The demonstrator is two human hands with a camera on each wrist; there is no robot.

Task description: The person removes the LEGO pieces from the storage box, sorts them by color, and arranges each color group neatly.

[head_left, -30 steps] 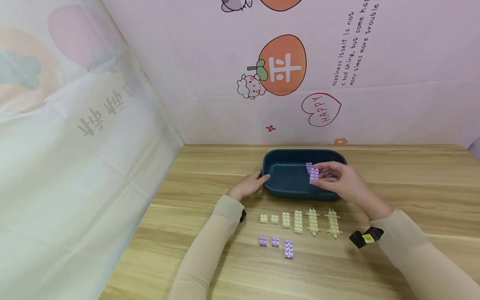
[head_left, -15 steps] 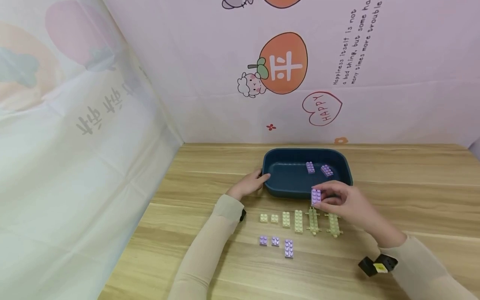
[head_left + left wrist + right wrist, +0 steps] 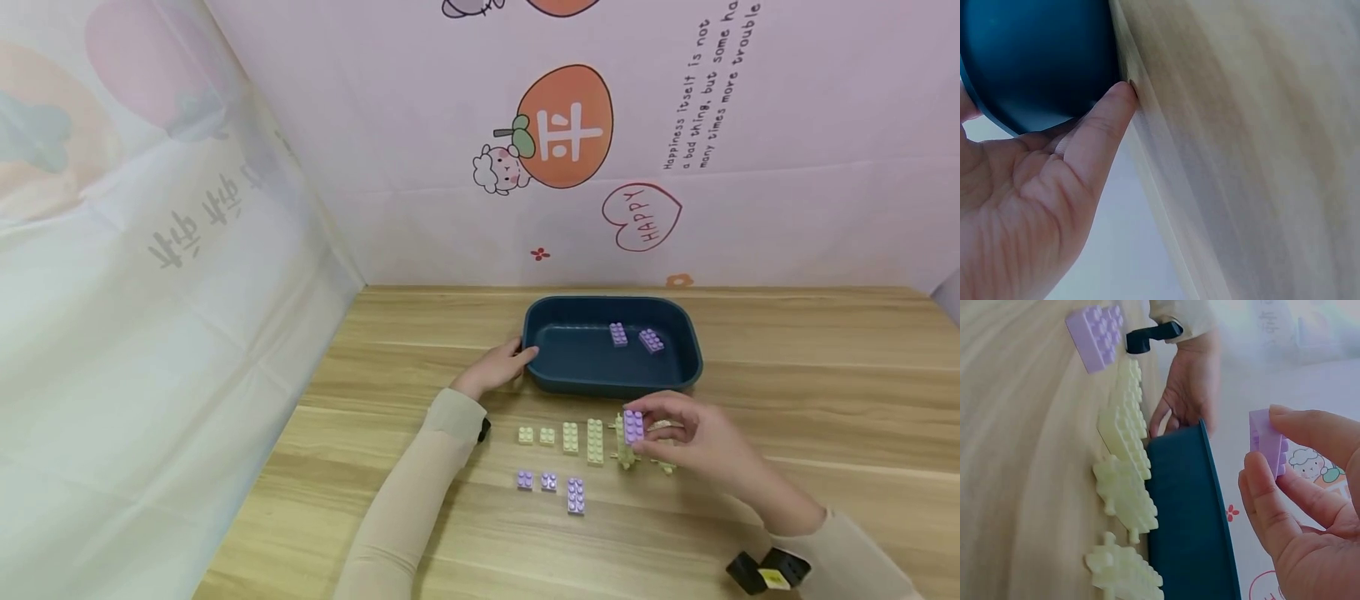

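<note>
My left hand (image 3: 491, 371) grips the left end of a dark blue box (image 3: 611, 389), its thumb over the rim and fingers outside. My right hand (image 3: 693, 437) pinches a purple building brick (image 3: 633, 426) between thumb and fingertips, in front of the box. In the right wrist view this brick (image 3: 1264, 442) shows its studs facing away from the thumb side. Inside the box lie two purple bricks (image 3: 617, 335). Beneath the right hand, two pale yellow axle pieces (image 3: 626, 454) are partly hidden.
Left of the axle pieces, several pale yellow bricks (image 3: 595, 442) stand in a row on the wooden table (image 3: 420, 333). Nearer lie two small purple bricks (image 3: 524, 480) and one longer purple brick (image 3: 575, 496). A printed cloth (image 3: 420, 208) hangs behind.
My right hand has moved from over the box down toward the near side, carrying the purple brick over the axle pieces. The left hand stays on the box.
</note>
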